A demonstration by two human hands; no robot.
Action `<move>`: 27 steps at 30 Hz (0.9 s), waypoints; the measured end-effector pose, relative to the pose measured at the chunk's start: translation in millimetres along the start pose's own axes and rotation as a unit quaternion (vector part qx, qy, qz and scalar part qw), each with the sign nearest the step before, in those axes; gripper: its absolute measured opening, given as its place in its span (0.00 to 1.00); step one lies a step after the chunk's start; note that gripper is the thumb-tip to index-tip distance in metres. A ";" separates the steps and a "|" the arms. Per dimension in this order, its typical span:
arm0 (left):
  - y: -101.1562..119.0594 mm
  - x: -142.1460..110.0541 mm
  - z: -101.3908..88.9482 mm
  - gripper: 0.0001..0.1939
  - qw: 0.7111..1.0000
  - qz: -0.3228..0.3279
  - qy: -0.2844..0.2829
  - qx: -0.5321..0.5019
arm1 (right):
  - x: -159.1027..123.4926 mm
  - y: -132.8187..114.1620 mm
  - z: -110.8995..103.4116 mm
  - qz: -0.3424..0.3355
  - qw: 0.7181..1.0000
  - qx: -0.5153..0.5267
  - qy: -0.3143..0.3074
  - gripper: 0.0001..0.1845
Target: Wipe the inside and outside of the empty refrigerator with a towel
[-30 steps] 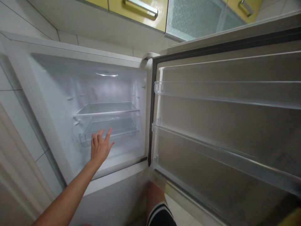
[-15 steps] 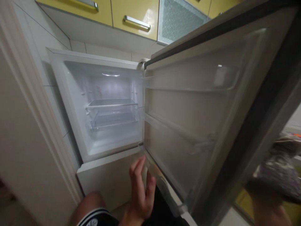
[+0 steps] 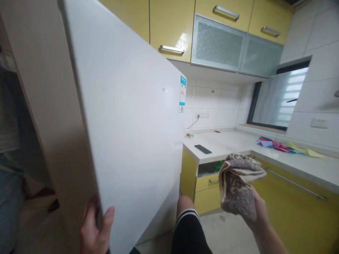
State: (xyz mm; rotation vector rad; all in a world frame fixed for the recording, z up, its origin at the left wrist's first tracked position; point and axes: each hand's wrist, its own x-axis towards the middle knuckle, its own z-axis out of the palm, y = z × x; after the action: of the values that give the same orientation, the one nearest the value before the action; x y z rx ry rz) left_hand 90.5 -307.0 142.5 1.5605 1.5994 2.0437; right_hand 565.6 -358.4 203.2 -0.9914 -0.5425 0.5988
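Observation:
The white refrigerator door (image 3: 132, 116) stands swung partly open, with its smooth outer face toward me. Along its lower left edge my left hand (image 3: 95, 227) grips the door, thumb on the front and fingers curled behind, partly hidden. To the right, my right hand (image 3: 261, 208) is closed around a folded brown and cream patterned towel (image 3: 238, 190), held in the air in front of the lower cabinets. The refrigerator's inside is hidden behind the door.
A phone (image 3: 203, 149) lies on the white countertop (image 3: 227, 141). Colourful cloths (image 3: 286, 146) rest farther right, below the window (image 3: 278, 98). Yellow wall cabinets (image 3: 172, 28) hang above. My knee (image 3: 185, 204) is close to the door. At far left, part of a person (image 3: 10, 158) shows.
The door has swung from wide open toward the left, covering the compartment. My left hand has moved from below the door onto its edge. My view has turned right, bringing the towel fully into sight.

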 end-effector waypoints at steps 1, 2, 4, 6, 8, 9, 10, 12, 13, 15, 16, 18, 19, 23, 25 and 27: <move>-9.8 19.1 -0.1 0.35 0.999 0.012 0.033 0.034 | 2.4 8.8 7.7 0.022 1.000 0.003 -0.003 0.28; -19.6 37.4 2.5 0.36 0.996 0.019 0.063 0.065 | 4.2 18.2 16.0 0.047 0.999 0.006 -0.008 0.29; -39.3 69.9 15.8 0.41 0.989 0.020 0.102 0.105 | 6.2 38.4 32.4 0.099 0.995 0.008 -0.029 0.33; -59.0 94.2 37.2 0.50 0.985 0.022 0.117 0.122 | 6.8 59.0 46.4 0.135 0.989 0.012 -0.051 0.36; -79.0 108.9 63.2 0.58 0.983 0.055 0.117 0.127 | 6.8 76.3 57.0 0.164 0.984 0.014 -0.069 0.37; -88.8 112.6 76.8 0.57 0.983 0.079 0.101 0.128 | 6.9 82.6 61.4 0.177 0.981 0.011 -0.077 0.38; -98.2 114.4 90.2 0.54 0.984 0.098 0.068 0.130 | 7.2 87.3 65.6 0.189 0.978 0.007 -0.085 0.39; -114.6 113.6 114.9 0.45 0.984 0.115 -0.022 0.137 | 8.6 91.9 74.6 0.204 0.974 0.001 -0.099 0.39; -121.0 112.1 125.2 0.42 0.981 0.115 -0.058 0.145 | 10.1 92.7 79.8 0.206 0.973 0.001 -0.103 0.40; -129.5 109.7 140.5 0.44 0.976 0.113 -0.079 0.169 | 15.1 94.0 91.5 0.199 0.974 0.000 -0.105 0.39; -131.1 109.1 145.4 0.45 0.975 0.116 -0.071 0.178 | 18.4 95.6 97.9 0.193 0.975 -0.002 -0.107 0.39; -128.0 108.2 151.1 0.47 0.975 0.118 -0.058 0.181 | 25.2 102.1 111.2 0.175 0.977 -0.011 -0.119 0.38; -123.0 106.5 153.0 0.47 0.977 0.114 -0.052 0.175 | 27.7 107.2 118.2 0.157 0.980 -0.016 -0.125 0.38; -82.8 75.3 168.9 0.41 0.995 0.021 -0.070 0.061 | 20.4 132.3 150.9 0.026 0.981 -0.072 -0.178 0.33; -58.9 47.5 184.9 0.39 0.970 -0.088 -0.205 -0.093 | 6.3 141.0 169.6 -0.023 0.965 -0.112 -0.238 0.28; -39.6 22.5 202.4 0.42 0.904 -0.213 -0.297 -0.220 | -8.2 144.1 185.9 -0.030 0.939 -0.128 -0.319 0.30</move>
State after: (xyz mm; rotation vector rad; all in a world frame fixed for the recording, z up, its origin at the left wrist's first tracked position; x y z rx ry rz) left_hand 214.0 -143.7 109.0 1.3286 1.0357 1.3757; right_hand 405.2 -192.3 157.1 -1.0111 -1.2480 0.8120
